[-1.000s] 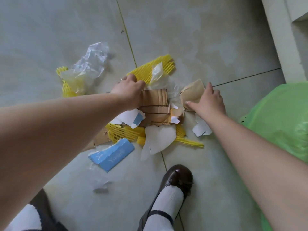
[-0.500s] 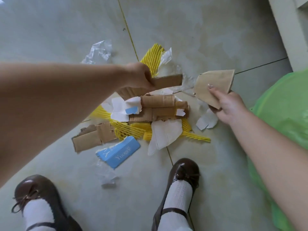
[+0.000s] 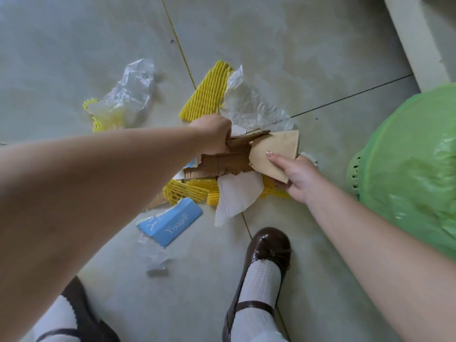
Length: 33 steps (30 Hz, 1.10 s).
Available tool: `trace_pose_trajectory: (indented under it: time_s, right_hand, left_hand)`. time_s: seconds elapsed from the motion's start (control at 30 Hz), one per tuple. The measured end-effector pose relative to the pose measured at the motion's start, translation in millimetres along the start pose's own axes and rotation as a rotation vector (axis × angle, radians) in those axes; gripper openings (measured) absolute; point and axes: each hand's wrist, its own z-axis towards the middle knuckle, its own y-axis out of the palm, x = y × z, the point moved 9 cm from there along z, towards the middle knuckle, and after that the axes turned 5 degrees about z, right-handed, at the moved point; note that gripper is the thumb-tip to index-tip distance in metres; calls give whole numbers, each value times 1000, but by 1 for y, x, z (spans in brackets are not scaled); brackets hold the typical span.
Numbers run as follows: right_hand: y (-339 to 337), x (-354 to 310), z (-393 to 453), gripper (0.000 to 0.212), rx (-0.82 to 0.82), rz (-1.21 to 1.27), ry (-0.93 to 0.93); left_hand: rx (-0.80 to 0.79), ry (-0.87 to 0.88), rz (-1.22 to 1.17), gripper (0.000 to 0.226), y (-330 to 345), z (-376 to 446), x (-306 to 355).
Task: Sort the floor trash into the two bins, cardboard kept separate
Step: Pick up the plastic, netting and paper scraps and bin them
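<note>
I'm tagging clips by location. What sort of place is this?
Probably an indoor room at home, though that is uncertain. The tiled floor has thin grout lines, a green-lined bin stands at the right, and a pale wall base or cabinet edge shows at the upper right.

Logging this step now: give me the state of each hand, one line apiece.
Left hand: closed, gripping a strip of brown cardboard.
Right hand: closed, holding a tan cardboard piece, thumb on top.

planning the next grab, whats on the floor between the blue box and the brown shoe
In the head view, bare tile floor lies between the blue box and the brown shoe; the white paper sheet ends just above that stretch.
</note>
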Motion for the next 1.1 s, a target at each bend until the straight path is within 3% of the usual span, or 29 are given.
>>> trace_pose_trajectory:
  time_s: [0.27, 0.43, 0.6, 0.77, 0.9, 1.1]
  right_hand:
    - [0, -6, 6, 20, 48, 30, -74]
    - [3, -15, -3, 15, -32, 257, -77]
    - [9, -28, -14, 13, -78, 320, -122]
    - [15, -40, -24, 12, -91, 346, -193]
    - [21, -42, -35, 12, -126, 385, -225]
    - [31, -36, -56, 12, -193, 413, -252]
  left_hand:
    - [17, -20, -92, 8, -8, 11, -12]
    - [-91, -12, -200, 18, -15, 8, -16]
    - [-182, -23, -421, 25, -16, -1, -19]
    - [20, 8, -390, 17, -41, -13, -22]
    - [113, -8, -520, 16, -59, -36, -35]
    - [188, -92, -736, 43, -63, -91, -83]
